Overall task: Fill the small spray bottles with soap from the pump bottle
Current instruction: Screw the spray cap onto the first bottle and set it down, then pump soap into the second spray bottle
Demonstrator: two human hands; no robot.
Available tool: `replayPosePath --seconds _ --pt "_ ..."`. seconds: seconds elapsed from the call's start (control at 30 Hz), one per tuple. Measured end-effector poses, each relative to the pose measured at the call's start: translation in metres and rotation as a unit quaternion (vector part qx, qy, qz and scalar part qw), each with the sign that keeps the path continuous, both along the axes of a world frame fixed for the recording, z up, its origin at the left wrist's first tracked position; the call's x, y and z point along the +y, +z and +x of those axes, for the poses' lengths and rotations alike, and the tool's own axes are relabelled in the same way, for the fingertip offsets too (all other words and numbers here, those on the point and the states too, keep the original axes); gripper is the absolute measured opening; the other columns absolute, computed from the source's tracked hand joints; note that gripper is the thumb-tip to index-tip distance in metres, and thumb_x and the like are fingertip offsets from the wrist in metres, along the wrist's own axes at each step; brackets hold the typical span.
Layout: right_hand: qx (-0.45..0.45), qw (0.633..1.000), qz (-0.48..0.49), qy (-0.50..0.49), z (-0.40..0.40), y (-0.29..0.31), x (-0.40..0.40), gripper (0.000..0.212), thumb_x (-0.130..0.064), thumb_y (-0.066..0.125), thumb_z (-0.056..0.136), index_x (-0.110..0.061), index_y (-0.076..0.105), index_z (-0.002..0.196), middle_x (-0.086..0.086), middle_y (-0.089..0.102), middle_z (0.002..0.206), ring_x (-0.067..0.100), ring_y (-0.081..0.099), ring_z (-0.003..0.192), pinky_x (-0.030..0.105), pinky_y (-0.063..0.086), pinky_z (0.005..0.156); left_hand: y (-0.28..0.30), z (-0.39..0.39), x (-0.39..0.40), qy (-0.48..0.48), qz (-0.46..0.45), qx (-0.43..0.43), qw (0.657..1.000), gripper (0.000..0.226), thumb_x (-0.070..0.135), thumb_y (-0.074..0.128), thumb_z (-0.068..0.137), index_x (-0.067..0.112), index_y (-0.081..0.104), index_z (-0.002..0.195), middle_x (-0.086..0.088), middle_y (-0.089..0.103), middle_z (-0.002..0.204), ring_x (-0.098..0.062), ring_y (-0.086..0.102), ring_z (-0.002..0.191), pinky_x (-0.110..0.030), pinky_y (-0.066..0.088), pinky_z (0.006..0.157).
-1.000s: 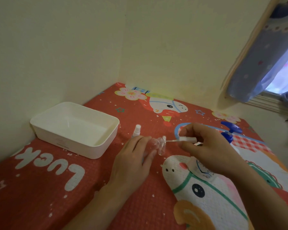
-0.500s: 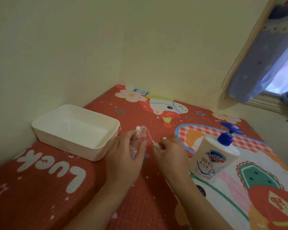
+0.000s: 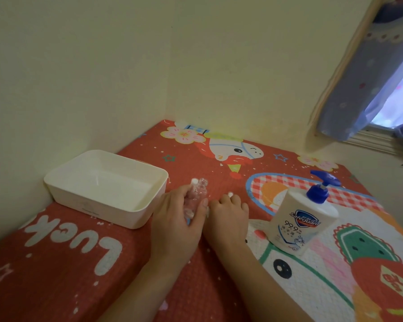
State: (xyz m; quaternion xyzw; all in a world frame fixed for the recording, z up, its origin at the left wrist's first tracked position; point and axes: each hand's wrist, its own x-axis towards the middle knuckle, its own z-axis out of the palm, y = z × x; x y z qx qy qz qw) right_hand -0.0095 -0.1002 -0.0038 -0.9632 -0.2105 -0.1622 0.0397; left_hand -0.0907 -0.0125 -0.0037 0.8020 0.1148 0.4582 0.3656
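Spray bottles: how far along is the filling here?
Done: one small clear bottle is uncapped and looks empty. In hand: the left hand holds it; the right hand is on the mat, pinching the sprayer top. Left: the pump bottle stands untouched, so no soap is in yet.

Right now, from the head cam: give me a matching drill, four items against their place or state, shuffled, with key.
Items:
1. white tray
2. pump bottle
3. small clear bottle
4. right hand

States:
A. held in the left hand, neck open
B. upright on the mat, right of both hands
C. at the left wall
D. knuckles up, a small white piece at its fingertips

Pairs: 1-C, 2-B, 3-A, 4-D
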Motion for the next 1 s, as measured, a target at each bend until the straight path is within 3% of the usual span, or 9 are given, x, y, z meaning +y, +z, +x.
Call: replayPosePath --seconds 0.07,0.2,0.37,0.57,0.67,0.77,0.87,1.0 --pt "-0.001 1.0 0.003 0.003 0.0 0.002 -0.001 0.045 -0.045 0.037 0.088 -0.019 0.072 0.098 0.005 0.067 0.105 0.029 0.053 0.11 0.042 0.043 0.089 0.0 -0.001 0.0 0.0 0.0 0.001 1.0 0.042 0.046 0.057 0.088 0.015 0.062 0.115 0.007 0.068 0.103 -0.007 0.059 0.096 -0.012 0.039 0.085" --pt "-0.012 1.0 0.027 -0.001 -0.004 0.007 -0.004 0.062 -0.052 0.02 0.083 -0.018 0.072 0.086 0.003 0.066 0.094 0.025 0.055 0.097 0.04 0.045 0.082 0.002 -0.002 0.0 0.0 0.005 -0.006 1.0 0.04 0.044 0.059 0.087 0.015 0.062 0.114 0.008 0.067 0.102 -0.003 0.056 0.095 -0.004 0.034 0.086" --pt "-0.074 0.993 0.094 0.007 -0.004 0.012 -0.023 0.035 -0.038 0.045 0.087 -0.017 0.07 0.074 -0.001 0.065 0.076 0.022 0.054 0.077 0.038 0.046 0.068 -0.001 -0.002 -0.003 -0.009 0.006 -0.004 1.0 0.04 0.046 0.058 0.087 0.017 0.062 0.114 0.01 0.065 0.1 -0.001 0.052 0.093 -0.002 0.033 0.085" --pt "-0.118 0.964 0.224 0.08 -0.015 0.02 -0.066 0.012 -0.021 0.06 0.091 -0.018 0.071 0.094 -0.006 0.069 0.082 0.015 0.056 0.079 0.031 0.049 0.068 0.0 -0.002 -0.017 -0.041 0.016 -0.012 0.999 0.034 0.044 0.057 0.087 0.019 0.06 0.11 0.015 0.06 0.1 -0.001 0.053 0.093 -0.014 0.041 0.082" --pt "-0.128 0.953 0.26 0.089 -0.025 0.024 -0.085 0.011 -0.017 0.067 0.087 -0.018 0.071 0.098 -0.007 0.07 0.086 0.011 0.06 0.08 0.027 0.053 0.067 0.004 -0.001 -0.028 -0.064 0.011 -0.006 0.998 0.036 0.046 0.056 0.087 0.021 0.06 0.112 0.014 0.06 0.101 -0.003 0.053 0.094 -0.02 0.045 0.08" --pt "-0.14 0.941 0.298 0.077 -0.033 0.032 -0.108 0.013 -0.014 0.074 0.083 -0.018 0.07 0.095 -0.008 0.07 0.086 0.008 0.062 0.078 0.02 0.052 0.066 0.012 0.001 -0.043 -0.083 0.012 -0.003 0.996 0.029 0.042 0.064 0.088 0.024 0.059 0.11 0.025 0.054 0.096 0.0 0.053 0.091 -0.018 0.043 0.078" --pt "-0.161 0.919 0.358 0.041 -0.035 0.044 -0.132 0.013 -0.017 0.076 0.08 -0.016 0.065 0.088 -0.005 0.064 0.082 0.01 0.059 0.074 0.013 0.044 0.065 0.015 0.002 -0.054 -0.096 0.004 0.011 0.995 0.026 0.036 0.068 0.087 0.025 0.06 0.109 0.026 0.054 0.096 0.0 0.053 0.092 -0.018 0.04 0.077" --pt "-0.149 0.891 0.426 -0.054 -0.022 0.059 -0.156 0.036 -0.034 0.077 0.075 -0.016 0.053 0.095 -0.003 0.052 0.092 0.021 0.053 0.088 0.034 0.049 0.072 0.019 0.006 -0.066 -0.121 -0.018 0.021 0.992 0.024 0.042 0.062 0.089 0.028 0.058 0.108 0.02 0.059 0.096 -0.005 0.056 0.094 -0.025 0.046 0.077"
